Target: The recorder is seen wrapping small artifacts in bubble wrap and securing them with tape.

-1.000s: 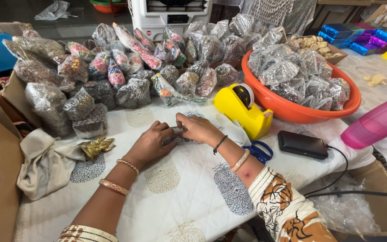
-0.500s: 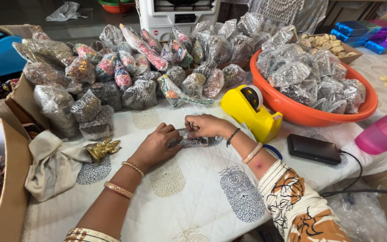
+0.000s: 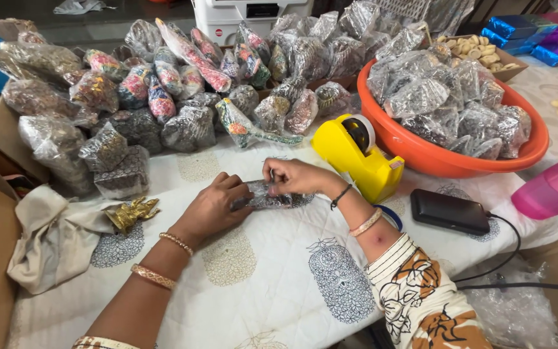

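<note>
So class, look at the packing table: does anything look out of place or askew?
One thing: a crumpled beige cloth bag lies slumped at the table's left edge with a gold ornament loose on it. Otherwise the left hand and right hand press a small wrapped packet flat.

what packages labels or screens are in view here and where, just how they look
Small clear packet: on the cloth, under both hands, dark patterned filling.
Heap of clear packets: behind the hands, multicoloured.
Packets in orange basin: right, silvery grey.
Foil boxes: top right, blue and purple.
Round red label: on white appliance, top centre.
</note>
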